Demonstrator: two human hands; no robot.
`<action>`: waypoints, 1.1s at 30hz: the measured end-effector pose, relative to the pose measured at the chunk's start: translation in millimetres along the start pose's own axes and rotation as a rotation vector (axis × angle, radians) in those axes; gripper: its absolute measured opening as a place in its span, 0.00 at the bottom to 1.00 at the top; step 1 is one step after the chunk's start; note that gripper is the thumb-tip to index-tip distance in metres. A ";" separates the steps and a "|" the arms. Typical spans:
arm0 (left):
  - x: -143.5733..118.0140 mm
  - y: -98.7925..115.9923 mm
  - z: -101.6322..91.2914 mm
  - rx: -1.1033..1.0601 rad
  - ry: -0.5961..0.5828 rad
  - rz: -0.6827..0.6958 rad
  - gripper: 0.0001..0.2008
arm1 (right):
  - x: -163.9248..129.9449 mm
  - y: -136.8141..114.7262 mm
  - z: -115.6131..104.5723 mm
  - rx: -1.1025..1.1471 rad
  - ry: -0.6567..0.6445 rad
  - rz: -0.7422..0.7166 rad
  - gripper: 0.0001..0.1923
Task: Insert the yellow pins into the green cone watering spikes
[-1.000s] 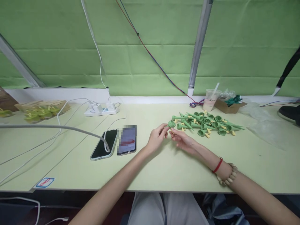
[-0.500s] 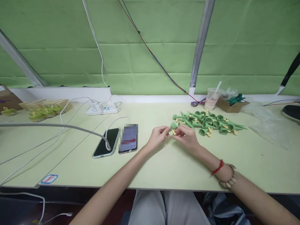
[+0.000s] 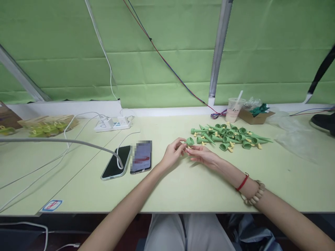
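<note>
On the pale green desk (image 3: 78, 167), two phones (image 3: 128, 161) lie side by side, left of the hands. The left hand (image 3: 173, 154) has its fingers curled together, pinching a small green cap (image 3: 190, 141) just above the desk, while the right hand (image 3: 202, 156) lies palm up with fingers loosely spread, its fingertips touching a small yellow piece (image 3: 188, 147) just beneath that cap. Just right of the hands, a heap of green spikes (image 3: 230, 136) lies on the desk, with a plastic cup (image 3: 233, 109) behind it.
</note>
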State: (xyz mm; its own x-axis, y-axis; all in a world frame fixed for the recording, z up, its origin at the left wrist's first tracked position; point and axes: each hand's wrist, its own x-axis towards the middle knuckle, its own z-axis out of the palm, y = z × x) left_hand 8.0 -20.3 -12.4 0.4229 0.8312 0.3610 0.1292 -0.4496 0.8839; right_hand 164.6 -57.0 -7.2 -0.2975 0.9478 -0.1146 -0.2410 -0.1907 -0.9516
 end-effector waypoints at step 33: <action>-1.1 10.1 -6.9 0.364 0.027 0.139 0.12 | -1.3 -3.4 2.6 -0.089 -0.020 -0.101 0.15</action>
State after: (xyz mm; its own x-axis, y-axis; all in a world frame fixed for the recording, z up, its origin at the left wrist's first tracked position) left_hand 2.6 -23.5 -1.9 0.4354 0.7603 0.4821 0.3837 -0.6412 0.6645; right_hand 163.4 -58.3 -3.1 -0.2945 0.9556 -0.0117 -0.1880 -0.0700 -0.9797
